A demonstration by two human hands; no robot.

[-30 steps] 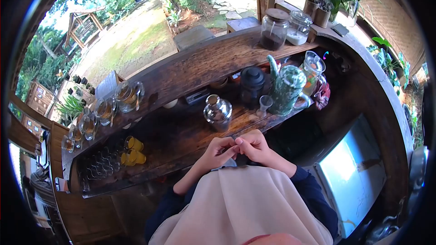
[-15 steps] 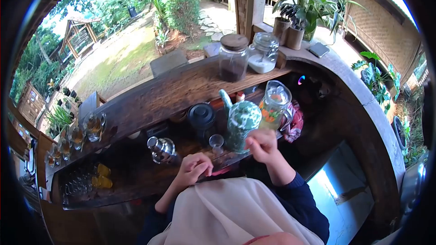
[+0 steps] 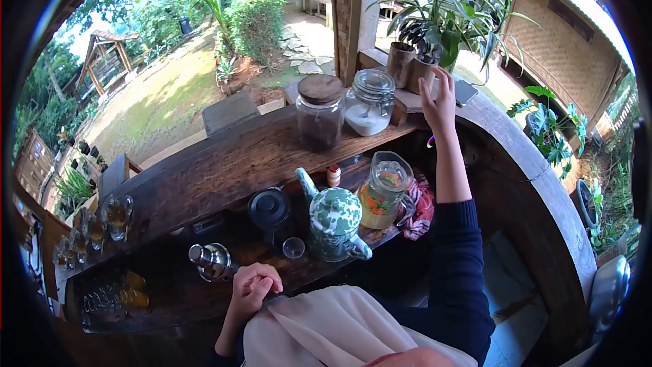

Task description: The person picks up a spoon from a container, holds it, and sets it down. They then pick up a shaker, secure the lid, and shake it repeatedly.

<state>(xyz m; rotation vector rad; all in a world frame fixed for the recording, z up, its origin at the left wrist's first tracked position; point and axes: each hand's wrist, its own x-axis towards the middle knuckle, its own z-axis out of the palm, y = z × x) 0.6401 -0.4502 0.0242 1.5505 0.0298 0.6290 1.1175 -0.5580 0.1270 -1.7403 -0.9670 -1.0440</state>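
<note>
My right hand [image 3: 440, 98] is raised with its fingers spread and holds nothing. It is over the curved ledge, in front of the bamboo pots and beside a flat dark object [image 3: 466, 92]. My left hand [image 3: 255, 290] is curled closed near the counter's front edge, close to a metal shaker [image 3: 212, 261]; whatever its fingers may hold is hidden. Between the hands stand a small clear glass [image 3: 293, 248], a green-and-white enamel teapot [image 3: 334, 225], and a glass pitcher [image 3: 384, 194] with pale liquid. A lidded glass jar of white grains [image 3: 369, 112] stands left of my right hand.
A wooden-lidded jar [image 3: 320, 115] stands on the raised wooden shelf [image 3: 210, 173]. Below it are a black lidded pot [image 3: 269, 211] and a red checked cloth [image 3: 418, 211]. Several filled glasses [image 3: 117, 216] line the left end. A potted plant [image 3: 451, 20] rises behind the ledge.
My right hand has left the teapot's side, opened, and reached up and away to the ledge. The view has shifted; my left hand stays curled near the shaker.
</note>
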